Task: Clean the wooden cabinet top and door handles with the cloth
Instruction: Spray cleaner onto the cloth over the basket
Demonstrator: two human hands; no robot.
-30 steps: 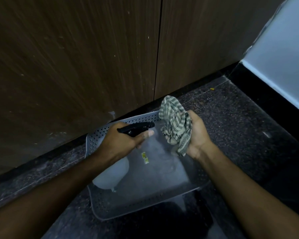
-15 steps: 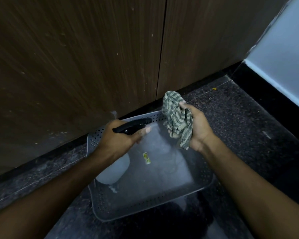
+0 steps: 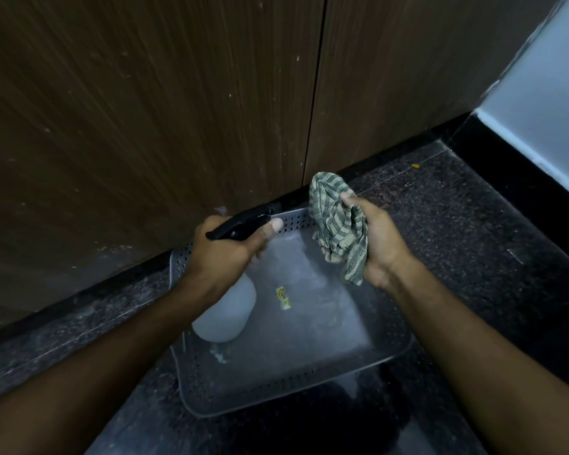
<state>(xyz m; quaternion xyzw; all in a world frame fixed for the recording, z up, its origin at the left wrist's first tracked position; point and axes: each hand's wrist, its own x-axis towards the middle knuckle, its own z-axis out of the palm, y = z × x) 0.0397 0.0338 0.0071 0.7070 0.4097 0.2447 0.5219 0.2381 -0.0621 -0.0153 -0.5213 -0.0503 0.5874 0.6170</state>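
Both hands raised slightly since earlier frame. Left hand (image 3: pixel 222 254) grips spray bottle (image 3: pixel 225 310), nozzle toward cloth (image 3: pixel 339 224). Right hand (image 3: pixel 380 239) clutches bunched cloth above tray (image 3: pixel 276 385), near cabinet doors (image 3: pixel 178 110).

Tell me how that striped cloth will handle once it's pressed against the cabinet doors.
Likely floppy: the striped cloth bunches in folds in the right hand, and a corner hangs below the palm. Probably light, since a loose grip holds it up. It should mould to flat wood, though the hanging corner may drag.
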